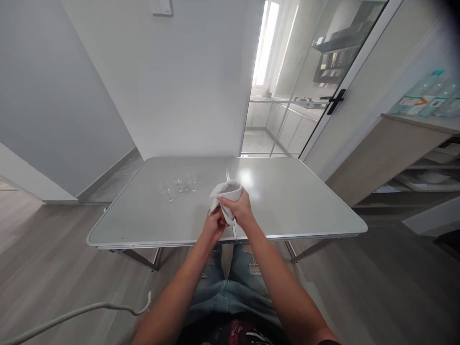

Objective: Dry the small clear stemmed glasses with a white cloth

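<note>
Your hands, left (214,225) and right (240,209), are clamped together on the white cloth (227,192); the small glasses (178,184) stand on the desk (287,201) at ten o'clock, nearer your left.

this looks like a home, an apartment room beside a kitchen. a folding worktop (287,201) with metal edging stands on a pale wood-look floor (53,258) between plain white walls. behind it a glass sliding door (323,76) with a black handle (336,101) shows a narrow kitchen with a counter (283,101) and a bright window (266,43). at the right, a wooden shelf unit (406,153) carries boxes and bowls. small stemmed glasses (178,184) stand on the worktop.
</note>
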{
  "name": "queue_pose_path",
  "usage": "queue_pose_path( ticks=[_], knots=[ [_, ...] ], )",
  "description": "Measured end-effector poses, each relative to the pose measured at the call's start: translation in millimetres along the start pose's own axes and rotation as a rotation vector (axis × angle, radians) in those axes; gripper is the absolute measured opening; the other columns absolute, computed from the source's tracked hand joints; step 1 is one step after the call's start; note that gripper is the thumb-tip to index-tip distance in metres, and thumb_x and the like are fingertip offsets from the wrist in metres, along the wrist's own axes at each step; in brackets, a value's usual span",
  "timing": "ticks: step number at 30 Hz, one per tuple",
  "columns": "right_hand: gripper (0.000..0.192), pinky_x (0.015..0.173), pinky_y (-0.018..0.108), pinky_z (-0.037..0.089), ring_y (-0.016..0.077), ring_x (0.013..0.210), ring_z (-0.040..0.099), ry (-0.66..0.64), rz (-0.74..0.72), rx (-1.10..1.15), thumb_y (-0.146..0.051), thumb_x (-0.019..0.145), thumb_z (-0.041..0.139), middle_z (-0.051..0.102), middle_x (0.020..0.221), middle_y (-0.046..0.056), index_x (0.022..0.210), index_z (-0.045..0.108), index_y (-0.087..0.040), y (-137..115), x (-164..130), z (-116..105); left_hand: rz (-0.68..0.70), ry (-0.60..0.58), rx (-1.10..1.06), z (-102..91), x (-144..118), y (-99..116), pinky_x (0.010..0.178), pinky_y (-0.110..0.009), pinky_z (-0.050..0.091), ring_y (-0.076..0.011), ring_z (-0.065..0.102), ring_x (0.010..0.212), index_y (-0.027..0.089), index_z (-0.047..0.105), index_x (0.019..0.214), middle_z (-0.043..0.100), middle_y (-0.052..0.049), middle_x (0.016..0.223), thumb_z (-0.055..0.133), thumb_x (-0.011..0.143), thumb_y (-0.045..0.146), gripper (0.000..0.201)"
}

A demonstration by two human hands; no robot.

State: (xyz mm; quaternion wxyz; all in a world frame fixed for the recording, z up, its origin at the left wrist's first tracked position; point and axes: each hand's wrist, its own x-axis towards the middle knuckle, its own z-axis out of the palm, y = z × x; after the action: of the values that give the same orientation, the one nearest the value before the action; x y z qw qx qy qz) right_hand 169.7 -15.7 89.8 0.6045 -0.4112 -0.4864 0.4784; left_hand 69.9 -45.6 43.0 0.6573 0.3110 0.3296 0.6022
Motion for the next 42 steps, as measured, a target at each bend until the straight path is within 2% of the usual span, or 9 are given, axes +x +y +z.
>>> queue_pose_path(
  ticks=[3,5,10,14,18,22,26,34,42],
  knots=[
    [0.047,0.069,0.029,0.051,0.0178,0.074,0.06,0.3,-0.088,-0.263,-0.036,0.056,0.086,0.068,0.083,0.0,0.095,0.063,-0.022,-0.6,-12.4,11.3,0.278,0.087,0.279,3.1,1.0,-6.0,0.055,-0.022,0.037,-0.009,0.044,0.056,0.015,0.056,0.057,0.053,0.002,0.056,0.072,0.068,0.03,0.024],
    [0.046,0.068,0.029,0.051,0.0177,0.072,0.059,0.339,-0.075,-0.289,-0.036,0.057,0.086,0.068,0.081,0.0,0.094,0.063,-0.022,2.3,-17.5,13.9,0.379,0.112,0.43,2.4,-0.1,-7.6,0.06,-0.024,0.04,-0.0119,0.048,0.062,0.014,0.06,0.058,0.058,0.001,0.061,0.069,0.07,0.031,0.023],
    [0.041,0.066,0.028,0.053,0.0167,0.07,0.063,-0.012,0.073,0.131,-0.04,0.061,0.085,0.071,0.083,0.002,0.092,0.067,-0.019,-2.3,-4.9,-0.5,0.328,0.077,0.525,-5.9,-5.9,-3.4,0.054,-0.024,0.033,-0.0093,0.041,0.054,0.014,0.059,0.054,0.048,0.002,0.052,0.072,0.073,0.038,0.033],
    [0.043,0.052,0.026,0.051,0.0152,0.057,0.061,-0.333,0.238,0.337,-0.041,0.059,0.085,0.07,0.074,0.002,0.091,0.069,-0.016,-10.7,11.3,-21.0,0.077,-0.086,0.216,-5.8,-12.2,1.8,0.049,-0.024,0.035,-0.0062,0.032,0.045,0.016,0.057,0.063,0.037,0.007,0.049,0.079,0.073,0.047,0.039],
    [0.053,0.042,0.026,0.048,0.0162,0.047,0.06,-0.432,0.32,0.348,-0.043,0.053,0.088,0.07,0.067,0.002,0.095,0.07,-0.017,-11.6,6.6,-20.9,-0.057,-0.118,-0.02,1.4,-15.3,4.9,0.046,-0.021,0.034,-0.0041,0.027,0.044,0.017,0.049,0.065,0.032,0.009,0.051,0.083,0.071,0.045,0.045],
    [0.047,0.042,0.027,0.051,0.0181,0.049,0.063,-0.304,0.276,0.31,-0.045,0.058,0.086,0.071,0.066,0.002,0.093,0.068,-0.019,-14.8,-0.5,-8.1,0.016,0.02,-0.056,6.8,-15.2,4.2,0.048,-0.021,0.039,-0.0059,0.041,0.048,0.016,0.054,0.07,0.044,0.006,0.055,0.083,0.071,0.045,0.041],
    [0.04,0.055,0.028,0.057,0.016,0.062,0.065,-0.087,0.109,0.413,-0.037,0.06,0.086,0.072,0.078,0.0,0.091,0.065,-0.022,-20.8,11.1,-7.9,0.115,0.075,0.06,6.0,-19.7,2.0,0.058,-0.024,0.051,-0.0131,0.062,0.07,0.016,0.062,0.093,0.064,-0.003,0.086,0.076,0.077,0.055,0.044],
    [0.038,0.06,0.025,0.054,0.0133,0.063,0.062,0.206,0.102,0.477,-0.041,0.066,0.082,0.066,0.077,-0.002,0.09,0.061,-0.021,0.4,4.9,5.5,0.291,0.06,0.434,4.1,-26.5,-15.5,0.067,-0.027,0.048,-0.0127,0.057,0.066,0.02,0.049,0.124,0.061,-0.002,0.089,0.068,0.088,0.048,0.049],
    [0.04,0.05,0.026,0.048,0.0132,0.054,0.057,0.037,0.206,0.468,-0.049,0.07,0.083,0.063,0.068,-0.003,0.087,0.059,-0.022,22.9,-4.3,10.1,0.215,-0.051,0.318,-3.3,-20.3,-19.1,0.048,-0.024,0.04,-0.0087,0.046,0.052,0.021,0.049,0.115,0.058,0.002,0.083,0.064,0.086,0.061,0.052]
  ],
)
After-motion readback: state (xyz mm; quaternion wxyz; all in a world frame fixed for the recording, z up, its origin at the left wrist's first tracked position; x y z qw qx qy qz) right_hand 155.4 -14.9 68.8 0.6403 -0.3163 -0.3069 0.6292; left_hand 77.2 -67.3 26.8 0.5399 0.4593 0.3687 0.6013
